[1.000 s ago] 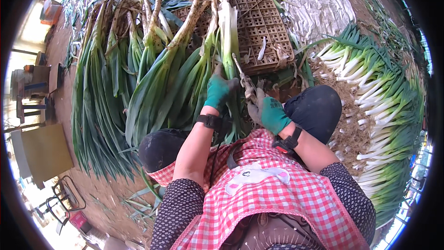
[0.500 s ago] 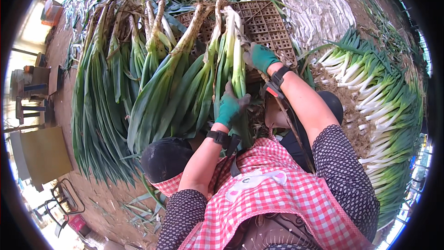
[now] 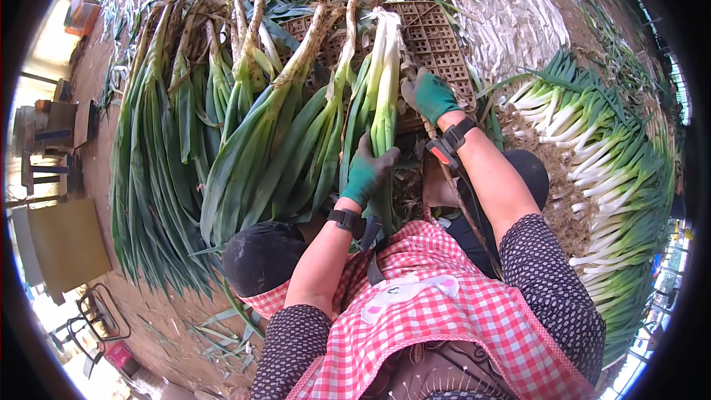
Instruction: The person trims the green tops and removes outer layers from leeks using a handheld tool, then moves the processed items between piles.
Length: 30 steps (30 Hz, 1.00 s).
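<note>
My left hand (image 3: 368, 172), in a green and grey work glove, is closed around the green part of a few leeks (image 3: 386, 81). Their white stalks point away from me, bare and clean beside soil-browned ones. My right hand (image 3: 432, 96), gloved alike, is closed just right of the stalks on a thin brownish hose (image 3: 463, 204) that runs back past my knee. The hose's tip lies close to the stalks; whether it touches them I cannot tell. Unpeeled leeks (image 3: 248, 133) with rooty ends lie in a row to the left of my left hand.
A brown lattice crate (image 3: 433, 33) is under and behind the stalks. White-stalked leeks (image 3: 592, 155) are stacked at the right, beside a heap of root-like scraps (image 3: 552, 178). Pale peelings (image 3: 511, 15) cover the ground far right. A board (image 3: 70, 241) and a metal-framed seat (image 3: 104, 315) stand left.
The held leeks have shifted slightly right, and their white stalks show more fully. My right hand has moved a little right and nearer me with the hose. My left hand keeps its grip.
</note>
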Motion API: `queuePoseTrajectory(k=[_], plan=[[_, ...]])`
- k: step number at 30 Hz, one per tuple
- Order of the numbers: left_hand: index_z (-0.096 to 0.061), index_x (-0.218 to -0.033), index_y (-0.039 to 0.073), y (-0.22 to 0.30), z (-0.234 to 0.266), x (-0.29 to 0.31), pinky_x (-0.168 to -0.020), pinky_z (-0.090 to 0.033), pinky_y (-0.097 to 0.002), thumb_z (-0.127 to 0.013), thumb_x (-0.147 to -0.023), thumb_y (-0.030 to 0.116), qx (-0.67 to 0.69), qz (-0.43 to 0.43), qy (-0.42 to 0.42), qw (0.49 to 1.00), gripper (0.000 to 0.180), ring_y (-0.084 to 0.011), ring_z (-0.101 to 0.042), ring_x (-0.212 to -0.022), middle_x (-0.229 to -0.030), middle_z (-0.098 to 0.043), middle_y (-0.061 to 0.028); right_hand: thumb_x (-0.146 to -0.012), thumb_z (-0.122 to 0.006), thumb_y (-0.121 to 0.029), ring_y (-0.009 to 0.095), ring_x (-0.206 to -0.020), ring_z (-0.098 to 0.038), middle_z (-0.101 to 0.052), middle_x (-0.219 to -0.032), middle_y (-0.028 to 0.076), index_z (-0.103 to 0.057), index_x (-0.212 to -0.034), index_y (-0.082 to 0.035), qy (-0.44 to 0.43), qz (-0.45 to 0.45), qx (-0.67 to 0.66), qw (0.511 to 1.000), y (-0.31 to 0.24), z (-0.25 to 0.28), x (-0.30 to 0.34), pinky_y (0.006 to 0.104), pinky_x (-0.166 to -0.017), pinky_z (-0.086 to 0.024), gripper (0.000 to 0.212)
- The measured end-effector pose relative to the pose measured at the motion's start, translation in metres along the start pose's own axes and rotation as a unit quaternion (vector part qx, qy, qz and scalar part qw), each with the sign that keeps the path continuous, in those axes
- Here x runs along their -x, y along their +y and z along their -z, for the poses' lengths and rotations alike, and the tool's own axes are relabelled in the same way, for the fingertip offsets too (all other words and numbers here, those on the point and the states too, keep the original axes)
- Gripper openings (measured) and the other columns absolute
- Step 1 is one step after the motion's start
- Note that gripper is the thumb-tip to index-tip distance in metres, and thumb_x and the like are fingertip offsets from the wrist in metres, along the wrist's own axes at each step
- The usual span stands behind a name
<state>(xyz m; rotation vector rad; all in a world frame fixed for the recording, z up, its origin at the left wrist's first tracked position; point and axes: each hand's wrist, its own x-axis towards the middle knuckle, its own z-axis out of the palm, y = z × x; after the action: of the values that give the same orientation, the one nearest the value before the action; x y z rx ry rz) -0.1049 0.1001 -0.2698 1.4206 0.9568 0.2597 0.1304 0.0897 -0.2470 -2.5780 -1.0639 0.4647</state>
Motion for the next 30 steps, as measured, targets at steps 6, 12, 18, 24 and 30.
queuePoseTrajectory(k=[6, 12, 18, 24, 30], plan=[[-0.038, -0.152, -0.009, -0.04, -0.01, -0.008, -0.1, -0.053, -0.0417, -0.081, -0.083, 0.039, -0.102, -0.018, 0.023, 0.994, 0.094, -0.0353, -0.069, -0.115, -0.127, -0.067, -0.03, -0.09, -0.059, -0.039, 0.049, -0.102, -0.069, -0.07, -0.103, 0.035, -0.065, -0.112, 0.007, -0.043, 0.032, 0.029, 0.998, -0.017, 0.011, -0.013, 0.0535, -0.091, -0.054, 0.052], [-0.037, -0.153, -0.008, -0.038, -0.014, -0.011, -0.1, -0.053, -0.0443, -0.081, -0.082, 0.043, -0.16, -0.034, 0.031, 0.986, 0.098, -0.0396, -0.068, -0.118, -0.129, -0.065, -0.0324, -0.09, -0.062, -0.041, 0.045, -0.108, -0.07, -0.071, -0.111, 0.032, -0.071, -0.114, 0.003, -0.059, 0.022, 0.067, 0.996, -0.005, 0.01, -0.049, 0.05, -0.097, -0.054, 0.052], [-0.038, -0.152, -0.008, -0.04, -0.017, -0.013, -0.1, -0.053, -0.044, -0.082, -0.081, 0.042, -0.167, -0.034, 0.036, 0.985, 0.097, -0.039, -0.068, -0.117, -0.128, -0.066, -0.0313, -0.089, -0.061, -0.037, 0.047, -0.101, -0.071, -0.071, -0.102, 0.033, -0.069, -0.109, 0.005, -0.059, 0.025, 0.054, 0.996, -0.015, 0.015, -0.053, 0.0513, -0.092, -0.055, 0.048], [-0.052, -0.143, -0.006, -0.009, 0.003, -0.039, -0.105, -0.05, -0.0409, -0.081, -0.088, 0.025, -0.028, -0.208, 0.009, 0.978, 0.07, -0.0297, -0.066, -0.12, -0.126, -0.068, -0.0229, -0.088, -0.061, -0.038, 0.045, -0.105, -0.071, -0.072, -0.108, 0.03, -0.074, -0.112, 0.001, -0.098, -0.031, 0.041, 0.994, 0.0, 0.016, -0.045, 0.0503, -0.093, -0.056, 0.048], [-0.057, -0.135, 0.002, -0.023, 0.145, -0.064, -0.099, -0.053, -0.0494, -0.08, -0.081, 0.038, -0.432, -0.076, 0.265, 0.859, 0.068, -0.043, -0.065, -0.115, -0.128, -0.065, -0.0247, -0.088, -0.062, -0.042, 0.046, -0.103, -0.072, -0.072, -0.103, 0.034, -0.071, -0.115, 0.002, -0.144, -0.149, -0.07, 0.976, -0.009, 0.023, 0.0, 0.0493, -0.09, -0.057, 0.053]])
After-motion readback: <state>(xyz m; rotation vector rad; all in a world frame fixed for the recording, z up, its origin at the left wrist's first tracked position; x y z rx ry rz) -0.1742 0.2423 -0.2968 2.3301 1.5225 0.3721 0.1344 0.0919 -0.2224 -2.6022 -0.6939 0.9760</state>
